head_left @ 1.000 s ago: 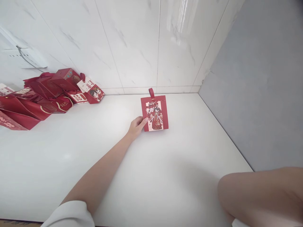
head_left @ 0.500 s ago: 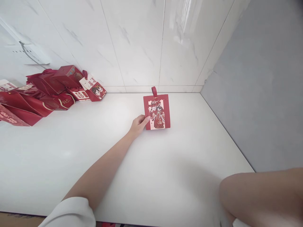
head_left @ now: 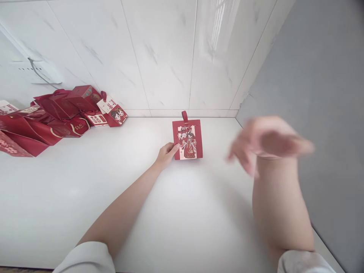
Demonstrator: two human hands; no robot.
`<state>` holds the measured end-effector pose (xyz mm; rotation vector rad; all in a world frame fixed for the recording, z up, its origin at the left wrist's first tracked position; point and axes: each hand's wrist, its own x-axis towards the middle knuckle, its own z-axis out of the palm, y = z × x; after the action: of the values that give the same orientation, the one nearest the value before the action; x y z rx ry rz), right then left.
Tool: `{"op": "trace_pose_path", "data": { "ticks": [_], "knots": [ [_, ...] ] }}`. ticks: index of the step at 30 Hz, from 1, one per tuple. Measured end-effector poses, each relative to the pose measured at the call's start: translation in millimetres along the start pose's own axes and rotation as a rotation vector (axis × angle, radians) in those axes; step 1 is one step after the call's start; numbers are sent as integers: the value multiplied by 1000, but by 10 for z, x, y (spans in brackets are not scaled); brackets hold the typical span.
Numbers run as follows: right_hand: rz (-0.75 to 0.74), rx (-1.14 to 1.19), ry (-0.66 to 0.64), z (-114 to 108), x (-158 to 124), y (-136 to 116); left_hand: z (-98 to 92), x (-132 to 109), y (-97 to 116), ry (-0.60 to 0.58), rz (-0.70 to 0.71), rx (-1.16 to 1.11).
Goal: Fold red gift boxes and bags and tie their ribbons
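Observation:
My left hand (head_left: 167, 153) grips the lower left edge of a small red gift box (head_left: 199, 140), its thumb on the front. A printed pink panel with a figure in red robes covers much of that front. A red ribbon loop (head_left: 184, 116) sticks up from the top. To the right of the gift box, my right hand (head_left: 270, 140) is raised above the table, blurred by motion. Its fingers and thumb are spread apart, with nothing visible in them.
Several red gift boxes and bags (head_left: 57, 117) are heaped at the left against the tiled wall (head_left: 159, 57). The white table (head_left: 136, 235) ends at the right beside a grey surface (head_left: 327, 94). A cable (head_left: 40, 74) hangs by the wall at far left.
My right hand has swung up into view from the lower right, where only the arm showed before. My left hand keeps its hold on the gift box. The view has shifted slightly.

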<state>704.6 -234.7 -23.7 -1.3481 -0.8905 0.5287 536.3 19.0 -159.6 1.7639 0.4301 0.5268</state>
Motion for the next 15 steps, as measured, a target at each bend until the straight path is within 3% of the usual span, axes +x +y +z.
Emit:
{"op": "trace_pose_path", "data": {
  "ticks": [2, 3, 5, 6, 10, 15],
  "knots": [
    [-132, 74, 56, 273, 258, 35, 0, -4, 11, -2, 3, -7],
    [-156, 107, 154, 434, 363, 132, 0, -4, 16, 0, 5, -9],
    [-117, 152, 387, 735, 480, 450, 0, -1, 20, 1, 6, -15],
    [-44, 159, 421, 852, 485, 642, 0, 2, 19, 3, 4, -18],
    [183, 189, 294, 1037, 266, 1275, 2, 13, 3, 5, -4, -38],
    [164, 61, 229, 956, 81, 1466, 2, 4, 5, -11, 5, -55]
  ]
}}
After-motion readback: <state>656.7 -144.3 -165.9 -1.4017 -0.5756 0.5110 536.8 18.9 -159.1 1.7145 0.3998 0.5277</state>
